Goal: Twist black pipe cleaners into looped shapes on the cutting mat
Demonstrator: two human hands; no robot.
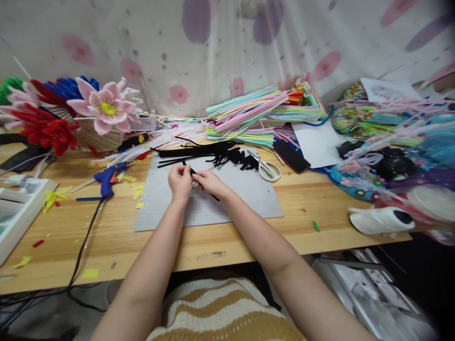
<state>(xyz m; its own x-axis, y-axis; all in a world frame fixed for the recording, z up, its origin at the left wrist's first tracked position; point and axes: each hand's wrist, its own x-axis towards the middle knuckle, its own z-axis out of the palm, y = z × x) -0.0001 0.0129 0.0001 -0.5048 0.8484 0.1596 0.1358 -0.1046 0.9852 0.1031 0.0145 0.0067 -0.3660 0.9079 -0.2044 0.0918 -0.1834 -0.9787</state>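
Note:
Over the grey cutting mat [159, 213], my two hands meet on a black pipe cleaner [214, 196]. My left hand [180, 181] pinches it near one end, a short tip standing up past the fingers. Close beside it, my right hand [209, 183] grips the same stem, and its tail slants down to the right under the palm. Just beyond my hands lies a bundle of straight black pipe cleaners [188, 152]. Curled black pieces [227, 155] are heaped at the bundle's right end, with white-handled scissors [269, 170] beside them.
A blue glue gun [105, 181] lies left of the mat, its cord running off the front edge. Pipe-cleaner flowers [106, 106] stand at the back left. Colourful pipe cleaners [249, 109] are piled behind. A dark phone-like slab [291, 156] and a white thread spool [380, 220] lie right.

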